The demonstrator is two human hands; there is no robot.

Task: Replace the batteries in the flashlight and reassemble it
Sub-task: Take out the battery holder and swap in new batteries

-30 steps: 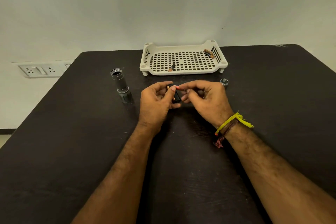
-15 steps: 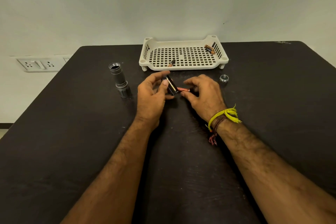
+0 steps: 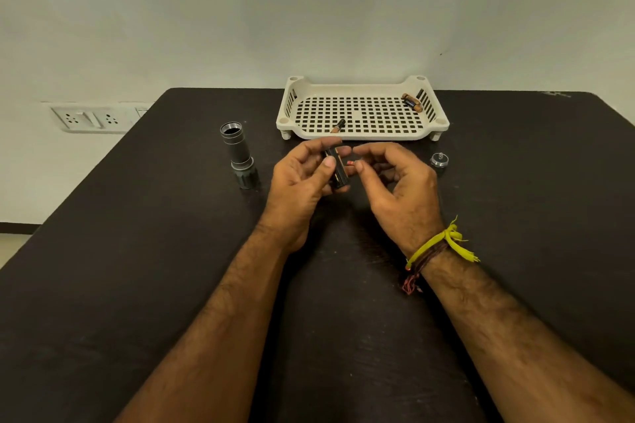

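Hands (image 3: 302, 182) lifted, two tray (image 3: 360, 136) batteries (image 3: 411, 102)

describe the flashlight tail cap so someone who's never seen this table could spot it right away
Start at the white slotted tray at the far edge of the black table. Just nearer than its right front corner, beyond the right hand, sits the tail cap: a small, squat silver disc. Unlike the tall grey flashlight body standing left of the hands, it lies low and alone.

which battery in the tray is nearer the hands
The battery at the tray's front edge, left of centre. The other battery lies in the far right corner.
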